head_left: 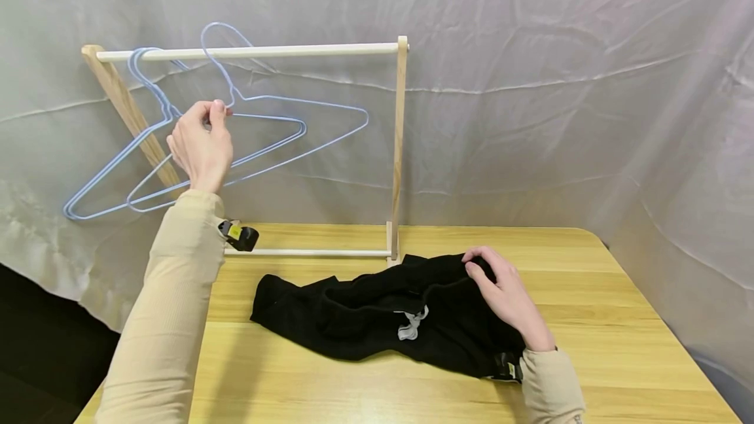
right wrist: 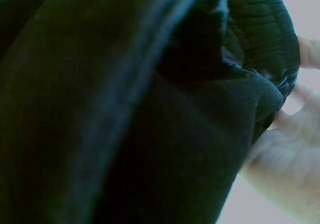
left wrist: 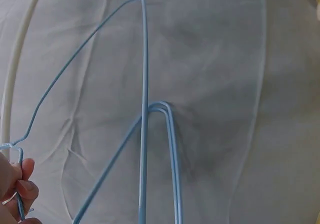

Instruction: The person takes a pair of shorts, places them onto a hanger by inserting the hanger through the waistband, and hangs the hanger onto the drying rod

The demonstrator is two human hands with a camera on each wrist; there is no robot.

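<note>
My left hand (head_left: 203,142) is raised at the rack and pinches a light blue wire hanger (head_left: 312,102) at the neck. The hanger's hook arches above the white rail (head_left: 312,51), and its bare frame slants down to both sides. In the left wrist view, fingertips (left wrist: 27,189) and thumb close on the hanger wire (left wrist: 145,84). On the table lie black drawstring pants (head_left: 359,319) with a white drawstring (head_left: 412,322). With thumb and fingers, my right hand (head_left: 509,293) grips their waistband at the right end. Gathered waistband fabric (right wrist: 262,29) shows beside that hand in the right wrist view.
More blue hangers (head_left: 112,165) hang close together on the rail's left part. The wooden rack's right post (head_left: 400,149) stands behind the pants, with a white lower bar (head_left: 312,253) near the table (head_left: 607,319). A grey curtain (head_left: 530,116) hangs behind.
</note>
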